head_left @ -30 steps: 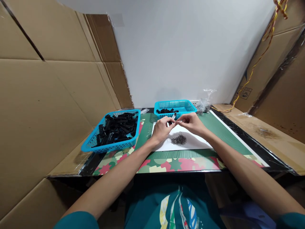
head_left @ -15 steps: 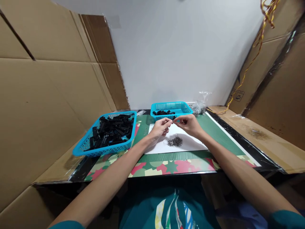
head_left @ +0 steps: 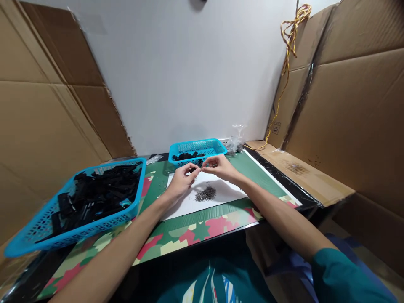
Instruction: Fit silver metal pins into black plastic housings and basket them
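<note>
My left hand [head_left: 184, 179] is closed in a pinch above the white sheet [head_left: 179, 209], around something too small to make out. Fingertip to fingertip with it, my right hand [head_left: 220, 167] pinches too, and what it grips is hidden. Just below both hands a pile of small dark metal pieces [head_left: 205, 193] lies on the sheet. Behind the hands is a blue basket [head_left: 198, 144] with some black parts [head_left: 188, 156] in its left portion.
A larger blue basket [head_left: 142, 182] heaped with black parts [head_left: 104, 189] stands at the left. Plastic bags [head_left: 234, 144] lie at the back right. Cardboard walls [head_left: 353, 113] flank the table, and a yellow cable [head_left: 279, 99] hangs at the right.
The view has turned to the right, so the baskets and hands appear further left. Both hands still pinch with their fingertips together; the left fingers are more bent.
</note>
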Motion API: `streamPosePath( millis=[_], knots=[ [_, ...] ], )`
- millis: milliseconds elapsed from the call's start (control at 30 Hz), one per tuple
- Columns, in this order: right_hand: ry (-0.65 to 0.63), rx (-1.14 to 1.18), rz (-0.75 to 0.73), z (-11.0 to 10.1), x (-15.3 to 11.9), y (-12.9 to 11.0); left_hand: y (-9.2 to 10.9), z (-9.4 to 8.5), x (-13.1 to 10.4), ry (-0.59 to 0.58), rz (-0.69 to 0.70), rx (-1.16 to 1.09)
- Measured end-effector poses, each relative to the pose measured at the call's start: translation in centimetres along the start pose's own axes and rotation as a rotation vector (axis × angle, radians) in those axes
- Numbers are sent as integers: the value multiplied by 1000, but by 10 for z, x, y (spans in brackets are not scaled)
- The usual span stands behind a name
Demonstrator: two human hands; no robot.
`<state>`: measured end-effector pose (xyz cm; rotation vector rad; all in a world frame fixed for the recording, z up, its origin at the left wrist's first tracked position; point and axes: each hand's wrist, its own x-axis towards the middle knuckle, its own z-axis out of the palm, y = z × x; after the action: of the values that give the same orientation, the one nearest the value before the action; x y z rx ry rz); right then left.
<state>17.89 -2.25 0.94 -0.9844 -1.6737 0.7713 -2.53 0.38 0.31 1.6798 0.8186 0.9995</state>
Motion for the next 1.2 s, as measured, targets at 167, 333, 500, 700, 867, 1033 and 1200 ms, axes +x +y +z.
streamPosePath(
  millis=[167, 333, 500, 700, 867, 1033, 1200],
  knots=[
    [30, 24, -23, 0, -1, 2, -6, 0, 3, -53, 23, -61],
    [124, 5, -143, 4, -5, -1, -9, -1, 4, -73, 91, -155],
    [192, -123, -258, 6, -9, -3, -3, -1, 1, -14, 149, -90],
    [208, -283, -308, 7, -13, 0, 4, -1, -3, 15, 226, 118],
    [155, -348, -324, 6, -13, 2, 7, -1, -5, 15, 231, 160],
    [83, -402, -364, 2, -14, 3, 5, -3, -5, -52, 257, 212],
    [17, -468, -394, -1, -14, 7, 2, -5, -6, -116, 288, 268]
  ],
)
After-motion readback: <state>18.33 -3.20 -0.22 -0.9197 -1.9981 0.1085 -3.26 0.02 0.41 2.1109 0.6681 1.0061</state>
